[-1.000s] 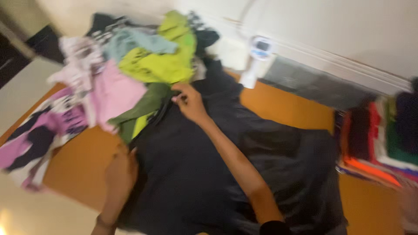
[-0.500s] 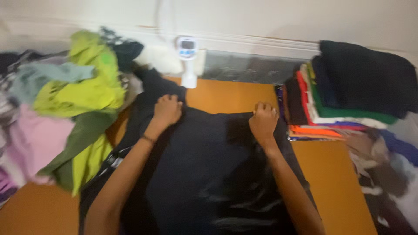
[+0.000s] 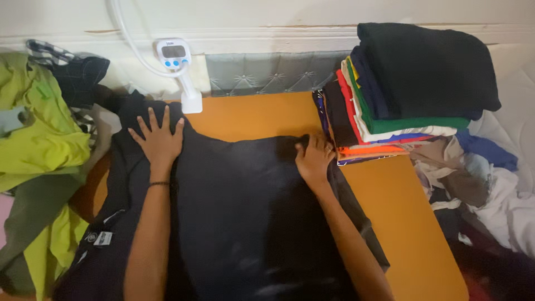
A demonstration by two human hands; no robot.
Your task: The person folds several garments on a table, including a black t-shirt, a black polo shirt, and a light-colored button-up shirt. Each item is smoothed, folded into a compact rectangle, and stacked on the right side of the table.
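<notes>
A large black garment [image 3: 234,206] lies spread over an orange table [image 3: 390,206]. My left hand [image 3: 159,139] rests flat on its upper left part, fingers spread. At the garment's upper right edge my right hand [image 3: 314,159] presses down with fingers bent, right beside a stack of folded clothes [image 3: 407,95]. Whether the right hand pinches the cloth or only presses it is unclear.
A heap of loose clothes, lime green [image 3: 39,128] and olive, fills the left side. A small white timer on a stand [image 3: 178,61] sits at the table's back edge by the wall. More crumpled clothes [image 3: 490,189] lie on a white mattress at the right.
The view has swung right and steadied. My left hand has opened flat on the garment. My right hand stays at the upper right edge, now nearer the folded stack.
</notes>
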